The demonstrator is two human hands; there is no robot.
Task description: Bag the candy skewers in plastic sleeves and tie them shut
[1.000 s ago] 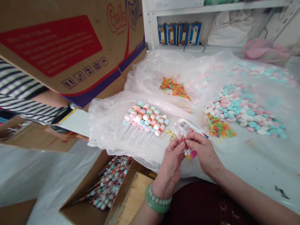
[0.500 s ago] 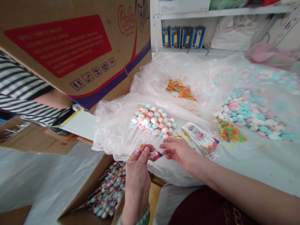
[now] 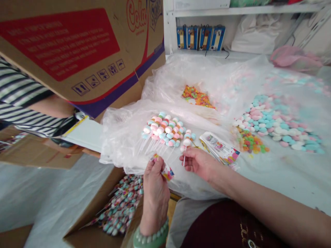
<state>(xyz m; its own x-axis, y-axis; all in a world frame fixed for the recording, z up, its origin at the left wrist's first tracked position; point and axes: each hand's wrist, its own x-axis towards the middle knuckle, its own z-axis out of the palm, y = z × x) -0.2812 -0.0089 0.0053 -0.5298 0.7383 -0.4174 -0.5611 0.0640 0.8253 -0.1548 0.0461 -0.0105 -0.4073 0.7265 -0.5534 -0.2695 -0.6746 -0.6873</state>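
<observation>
My left hand (image 3: 156, 182) is closed on a small printed plastic bag (image 3: 168, 172), whose colourful end sticks out past the fingers. In my right hand (image 3: 199, 162) the fingers pinch the white stick of a marshmallow skewer (image 3: 187, 141), its pink, white and blue candies pointing up and away. Just beyond the hands lies a heap of similar marshmallow skewers (image 3: 161, 129) on clear plastic sheeting (image 3: 121, 131). A stack of printed bags (image 3: 219, 147) is to the right of the heap, with gold ties (image 3: 204, 144) beside it.
Loose marshmallows (image 3: 279, 125) and gummy rings (image 3: 252, 142) lie on the right, more gummy rings (image 3: 198, 97) behind. A large carton (image 3: 103, 51) stands at the left. Below, an open box (image 3: 98, 237) holds many skewers. A person in a striped top (image 3: 20, 93) is partly behind the carton.
My right hand has gone from holding nothing to pinching a marshmallow skewer's stick, apart from the heap. My left hand still holds the bag, more of which now shows.
</observation>
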